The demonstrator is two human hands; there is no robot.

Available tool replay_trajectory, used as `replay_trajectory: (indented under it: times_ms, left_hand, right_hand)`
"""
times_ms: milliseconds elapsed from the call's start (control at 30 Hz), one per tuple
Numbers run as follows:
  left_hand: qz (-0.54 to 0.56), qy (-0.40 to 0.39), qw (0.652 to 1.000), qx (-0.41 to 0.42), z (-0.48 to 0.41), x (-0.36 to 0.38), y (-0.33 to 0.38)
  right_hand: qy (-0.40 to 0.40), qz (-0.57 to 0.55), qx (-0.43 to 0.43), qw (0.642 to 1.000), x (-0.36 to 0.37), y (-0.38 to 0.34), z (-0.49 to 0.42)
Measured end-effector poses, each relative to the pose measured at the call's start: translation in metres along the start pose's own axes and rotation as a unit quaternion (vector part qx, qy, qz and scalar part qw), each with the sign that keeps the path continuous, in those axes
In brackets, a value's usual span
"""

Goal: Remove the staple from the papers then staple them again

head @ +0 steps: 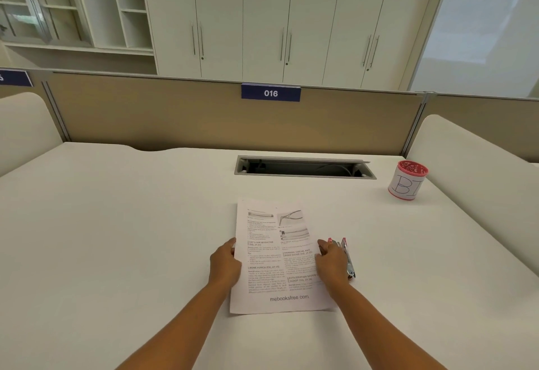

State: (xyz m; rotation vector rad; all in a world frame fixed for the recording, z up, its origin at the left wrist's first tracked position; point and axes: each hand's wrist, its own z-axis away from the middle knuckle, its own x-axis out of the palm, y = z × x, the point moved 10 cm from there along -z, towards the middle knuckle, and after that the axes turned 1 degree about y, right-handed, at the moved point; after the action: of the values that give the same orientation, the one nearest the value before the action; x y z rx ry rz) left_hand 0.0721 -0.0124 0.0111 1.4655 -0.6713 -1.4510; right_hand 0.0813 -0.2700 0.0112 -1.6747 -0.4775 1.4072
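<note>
Papers (274, 256) lay flat in the middle of the white table (116, 224), printed side up, with the long side running from near to far. The left hand (226, 263) was at the left edge of the papers, and its fingers were curled in at that edge, but it was too hard to tell if they pinched the sheets or only touched them. The right hand (332, 264) lay on the right edge of the papers, just beside a red and silver stapler (345, 257) that rested on the table on the right. Its fingers were bent and close together, and it could not be told if they held anything. The staple itself was too small to see. A red cup (407, 180) with letters on it stood well apart, at the far right of the table. The step in hand seemed to be getting hold of the papers to find the staple. To do it well, the person should keep the sheets lined up, hold them firm near the stapled corner, and lift the staple's legs slowly so the paper does not tear.
</note>
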Motion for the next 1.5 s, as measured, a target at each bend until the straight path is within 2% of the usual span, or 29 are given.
replay_trajectory:
  times_ms: [267,433,533,667,833,1500]
  left_hand:
    - [-0.071,0.002,0.997,0.011,-0.006,0.004,-0.005]
    - [-0.125,0.006,0.990,0.063,-0.002,0.008,-0.003]
    - [-0.204,-0.015,0.974,0.098,0.000,0.020,-0.004]
    - [-0.294,-0.048,0.946,0.131,0.003,0.037,-0.009]
    - [-0.377,-0.060,0.914,0.140,0.004,0.046,-0.019]
    - [-0.427,-0.045,0.889,0.157,0.008,0.047,-0.016]
  right_hand:
    - [0.006,-0.001,-0.022,1.000,0.005,-0.004,0.010]
    - [-0.016,0.045,-0.100,0.994,0.020,-0.012,0.016]
    - [-0.051,0.128,-0.156,0.978,0.036,-0.017,0.020]
    - [-0.090,0.234,-0.184,0.950,0.055,-0.014,0.022]
    - [-0.113,0.268,-0.184,0.939,0.066,-0.006,0.022]
    - [-0.114,0.292,-0.179,0.932,0.069,-0.010,0.025]
